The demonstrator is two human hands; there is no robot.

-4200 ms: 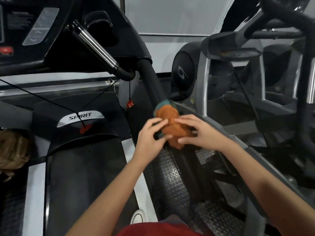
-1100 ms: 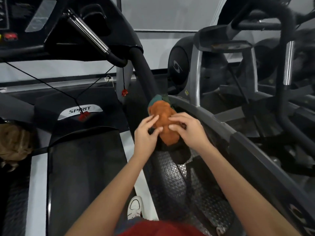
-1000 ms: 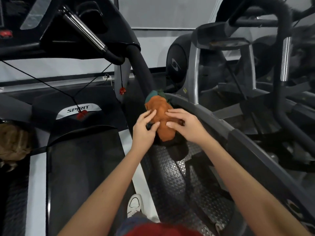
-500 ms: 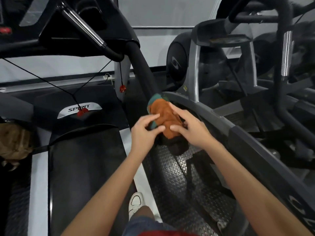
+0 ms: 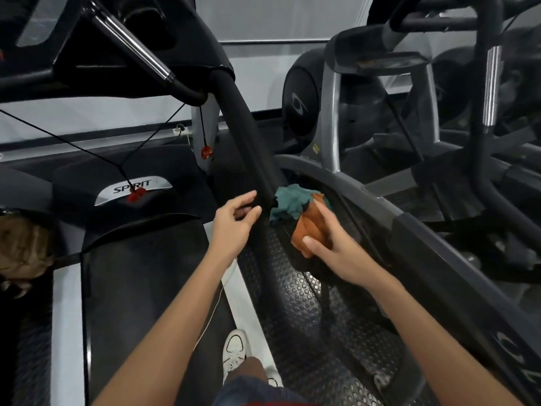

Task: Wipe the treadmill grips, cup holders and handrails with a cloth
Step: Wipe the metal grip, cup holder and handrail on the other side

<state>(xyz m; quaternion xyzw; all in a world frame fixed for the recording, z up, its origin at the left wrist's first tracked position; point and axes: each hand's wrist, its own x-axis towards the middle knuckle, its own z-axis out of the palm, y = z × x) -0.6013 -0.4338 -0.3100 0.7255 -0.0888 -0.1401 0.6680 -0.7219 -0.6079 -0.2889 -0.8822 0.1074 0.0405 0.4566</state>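
**Cloth bunched in one hand at the rail's low end**

The right hand [image 5: 328, 244] has its fingers and thumb curled round the cloth [image 5: 295, 209] — orange in the palm, with a teal fold spilling loose toward the handrail [image 5: 248, 136] and touching its lower end on the right side. The left hand [image 5: 237, 224] is half open, fingertips against the rail, holding nothing I can make out.

The risk I see: with only one hand gripping, the loose teal fold could slip free and the wad could drop into the gap onto the studded rubber floor mat [image 5: 307, 303], picking up grit. The rail looks like matte black foam, round and slightly soft, which will probably drag at the soft fabric rather than let it glide — a crumpled wad may clean only a narrow strip and miss the underside. The chrome grip [image 5: 137, 51] higher up is smooth, hard metal and should wipe easily
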